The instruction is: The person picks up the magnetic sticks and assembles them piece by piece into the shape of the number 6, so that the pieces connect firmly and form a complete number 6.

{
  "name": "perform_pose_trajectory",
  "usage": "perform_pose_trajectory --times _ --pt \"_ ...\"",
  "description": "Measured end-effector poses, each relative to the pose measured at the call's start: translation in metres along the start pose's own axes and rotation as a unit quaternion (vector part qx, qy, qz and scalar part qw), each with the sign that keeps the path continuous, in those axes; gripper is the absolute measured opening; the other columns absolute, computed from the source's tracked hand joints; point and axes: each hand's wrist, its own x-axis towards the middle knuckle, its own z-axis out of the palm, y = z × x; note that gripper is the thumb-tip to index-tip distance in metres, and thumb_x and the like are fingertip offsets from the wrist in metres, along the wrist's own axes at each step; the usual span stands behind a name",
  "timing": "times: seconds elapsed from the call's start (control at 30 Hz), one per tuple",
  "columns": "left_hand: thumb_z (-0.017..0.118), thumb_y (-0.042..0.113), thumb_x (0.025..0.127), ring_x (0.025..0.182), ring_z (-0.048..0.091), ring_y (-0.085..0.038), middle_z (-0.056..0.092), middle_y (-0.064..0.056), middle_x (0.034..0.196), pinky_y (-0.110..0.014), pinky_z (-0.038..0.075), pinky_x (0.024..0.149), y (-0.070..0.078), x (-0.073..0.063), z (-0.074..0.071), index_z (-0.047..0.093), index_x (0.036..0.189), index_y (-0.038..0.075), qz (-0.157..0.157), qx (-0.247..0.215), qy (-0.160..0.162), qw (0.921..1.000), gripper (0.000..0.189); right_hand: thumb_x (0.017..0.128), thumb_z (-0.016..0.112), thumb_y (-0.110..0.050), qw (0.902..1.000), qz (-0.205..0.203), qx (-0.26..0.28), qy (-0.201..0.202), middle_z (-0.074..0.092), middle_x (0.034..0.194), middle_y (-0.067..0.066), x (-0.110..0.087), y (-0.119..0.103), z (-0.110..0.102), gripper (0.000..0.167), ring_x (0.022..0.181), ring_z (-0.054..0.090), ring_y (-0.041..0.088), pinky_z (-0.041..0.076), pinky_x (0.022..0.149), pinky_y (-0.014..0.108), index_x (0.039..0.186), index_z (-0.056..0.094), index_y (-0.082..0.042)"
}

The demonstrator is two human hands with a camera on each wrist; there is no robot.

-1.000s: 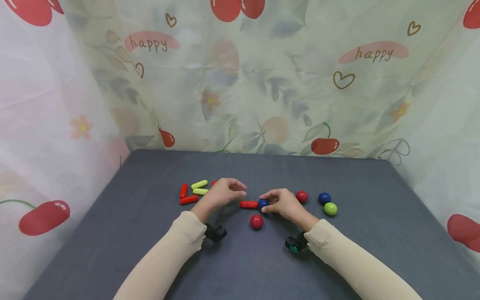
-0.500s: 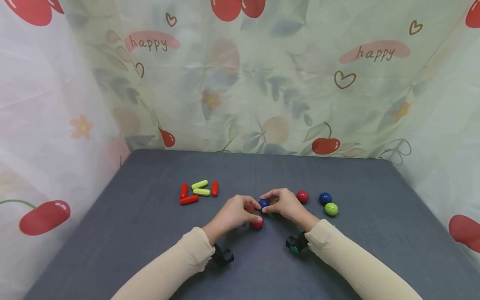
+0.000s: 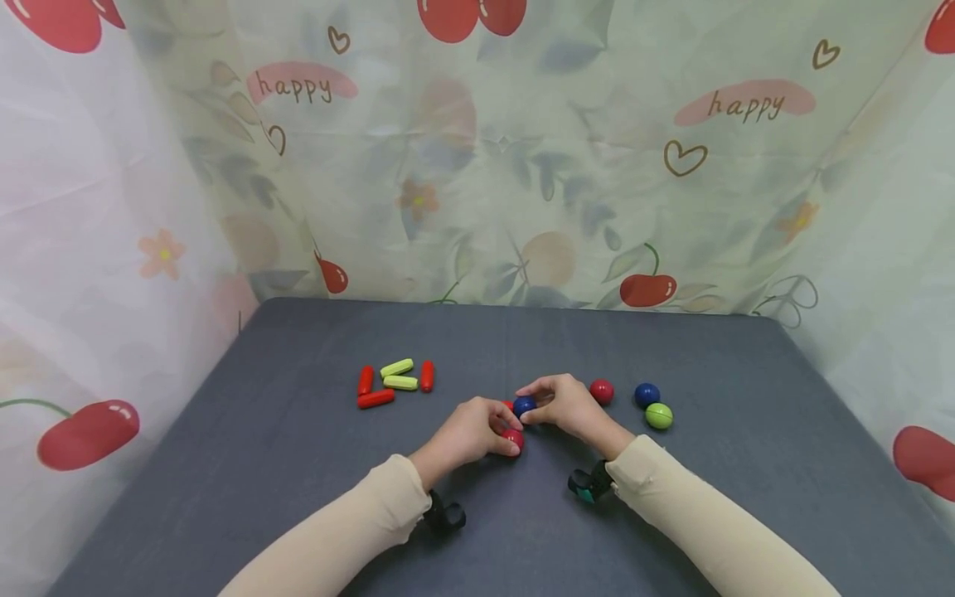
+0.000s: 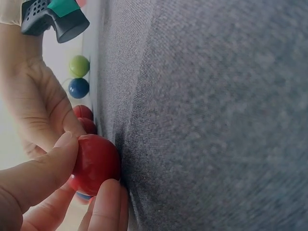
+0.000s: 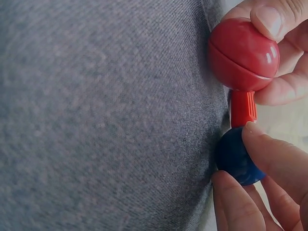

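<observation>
Thumb and fingers of my left hand (image 3: pixel 470 433) pinch a glossy red ball (image 4: pixel 100 163) down at the dark cloth. Just beyond it, my right hand (image 3: pixel 573 408) pinches a blue ball (image 5: pixel 237 156) between thumb and fingers. A short red rod (image 5: pixel 243 109) lies against the blue ball's left side; in the head view the left hand hides most of it. In the right wrist view the red ball overlaps the rod's other end.
To the left lie several red rods (image 3: pixel 376 399) and two yellow-green rods (image 3: pixel 400 382). On the right are another red ball (image 3: pixel 601 391), a second blue ball (image 3: pixel 647 395) and a green ball (image 3: pixel 659 416). A patterned curtain (image 3: pixel 507 166) hangs behind the dark table (image 3: pixel 224 497).
My left hand has moved from beside the red rod toward me and right, and has taken hold of the red ball. The right hand stays on the blue ball.
</observation>
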Motion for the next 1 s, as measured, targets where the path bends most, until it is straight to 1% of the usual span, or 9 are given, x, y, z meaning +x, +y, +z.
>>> perform_pose_trajectory --times 0.2,0.33,0.4,0.5,0.6,0.73,0.83,0.93,1.0 --pt "0.082 0.017 0.077 0.079 0.057 -0.018 0.067 -0.002 0.089 -0.03 0.049 0.066 -0.004 0.0 -0.001 0.072 0.096 0.018 -0.002 -0.009 0.002 1.0 0.021 0.077 0.081 -0.01 1.0 0.008 0.003 0.0 0.072 0.105 0.007 0.001 -0.001 0.001 0.032 0.091 0.068 0.018 0.055 0.086 0.037 0.108 0.074 -0.012" --pt "0.081 0.017 0.079 0.075 0.06 -0.016 0.067 -0.003 0.088 -0.03 0.052 0.067 -0.007 0.0 -0.005 0.072 0.098 0.016 -0.01 -0.046 0.011 0.9988 0.021 0.077 0.082 -0.011 1.0 0.002 0.003 -0.002 0.072 0.105 0.007 0.001 0.0 0.0 0.032 0.091 0.068 0.017 0.055 0.086 0.037 0.108 0.074 -0.011" --pt "0.079 0.016 0.08 0.074 0.062 -0.016 0.067 -0.005 0.089 -0.03 0.055 0.069 -0.008 0.0 -0.011 0.071 0.101 0.014 -0.015 -0.08 0.02 0.9965 0.022 0.076 0.082 -0.013 1.0 0.001 0.002 -0.002 0.072 0.104 0.007 0.002 0.0 0.0 0.033 0.091 0.068 0.017 0.055 0.086 0.037 0.108 0.074 -0.011" --pt "0.077 0.016 0.083 0.077 0.064 -0.017 0.067 -0.008 0.095 -0.032 0.057 0.074 -0.009 0.0 -0.022 0.07 0.106 0.011 -0.021 -0.127 0.039 0.991 0.025 0.076 0.083 -0.014 1.0 0.001 -0.001 -0.001 0.072 0.105 0.007 0.002 0.002 0.0 0.034 0.09 0.067 0.016 0.055 0.086 0.037 0.109 0.074 -0.011" --pt "0.076 0.016 0.084 0.085 0.064 -0.019 0.066 -0.01 0.104 -0.035 0.057 0.078 -0.011 0.0 -0.035 0.068 0.11 0.011 -0.031 -0.151 0.065 0.986 0.027 0.076 0.083 -0.014 1.0 0.003 -0.003 -0.001 0.072 0.105 0.007 0.002 0.002 0.0 0.034 0.09 0.067 0.016 0.055 0.085 0.036 0.109 0.074 -0.011" --pt "0.074 0.015 0.085 0.091 0.063 -0.021 0.064 -0.01 0.109 -0.037 0.056 0.082 -0.015 0.001 -0.049 0.067 0.112 0.011 -0.053 -0.159 0.102 0.9806 0.028 0.075 0.083 -0.013 1.0 0.004 -0.005 -0.001 0.072 0.105 0.007 0.001 0.001 0.0 0.035 0.091 0.066 0.015 0.055 0.082 0.034 0.109 0.074 -0.011" --pt "0.074 0.013 0.086 0.092 0.063 -0.022 0.064 -0.011 0.109 -0.038 0.055 0.085 -0.021 0.001 -0.054 0.066 0.113 0.01 -0.064 -0.158 0.117 0.9783 0.028 0.075 0.083 -0.013 1.0 0.008 -0.005 0.0 0.072 0.105 0.007 0.0 0.001 0.0 0.035 0.092 0.066 0.015 0.054 0.082 0.034 0.109 0.074 -0.011" --pt "0.073 0.01 0.086 0.089 0.065 -0.021 0.065 -0.012 0.107 -0.038 0.055 0.085 -0.027 0.003 -0.056 0.066 0.112 0.009 -0.07 -0.141 0.12 0.9802 0.027 0.076 0.083 -0.013 1.0 0.007 -0.007 -0.002 0.072 0.106 0.007 0.0 0.001 -0.001 0.035 0.094 0.066 0.015 0.054 0.083 0.034 0.11 0.073 -0.011" --pt "0.073 0.01 0.086 0.085 0.066 -0.02 0.066 -0.012 0.104 -0.037 0.055 0.083 -0.03 0.004 -0.055 0.066 0.111 0.009 -0.075 -0.124 0.12 0.9821 0.026 0.076 0.083 -0.013 0.9999 0.011 -0.005 -0.001 0.072 0.106 0.007 0.0 0.002 -0.001 0.035 0.094 0.066 0.015 0.054 0.084 0.035 0.109 0.074 -0.012"
